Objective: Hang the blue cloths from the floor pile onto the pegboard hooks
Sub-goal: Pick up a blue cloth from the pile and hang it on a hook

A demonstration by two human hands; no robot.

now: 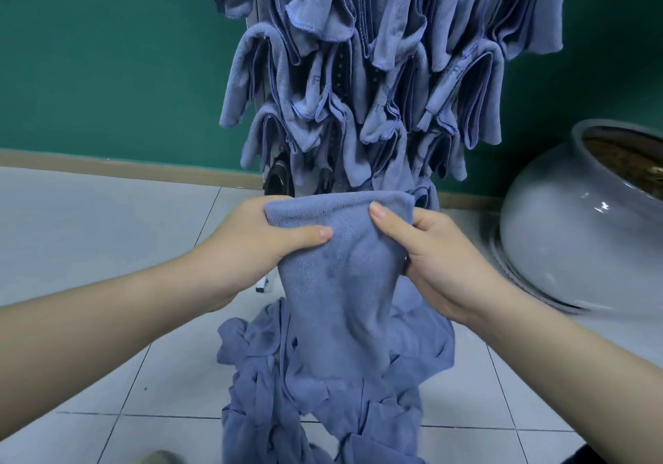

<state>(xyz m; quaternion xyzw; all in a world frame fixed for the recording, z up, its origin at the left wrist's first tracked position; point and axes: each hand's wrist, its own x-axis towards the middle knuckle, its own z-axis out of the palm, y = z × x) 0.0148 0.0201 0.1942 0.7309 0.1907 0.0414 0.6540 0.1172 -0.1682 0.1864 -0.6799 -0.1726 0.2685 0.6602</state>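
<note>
I hold one blue cloth [344, 269] up in front of me, its folded top edge level with the bottom of the rack. My left hand [258, 241] grips its upper left corner, thumb across the front. My right hand [423, 248] grips its upper right side, thumb on the front. The cloth hangs down over the floor pile of blue cloths [323, 392] on the tiles. Behind it stands the pegboard [341, 68], almost wholly covered by several hung blue cloths [358, 50]. The hooks themselves are hidden by fabric.
A large grey ceramic pot [574, 230] sits on the floor at the right, close to my right hand. A green wall [107, 50] with a wooden skirting runs behind. The rack's white foot [261, 286] shows below my left hand. Pale floor tiles [89, 230] lie at the left.
</note>
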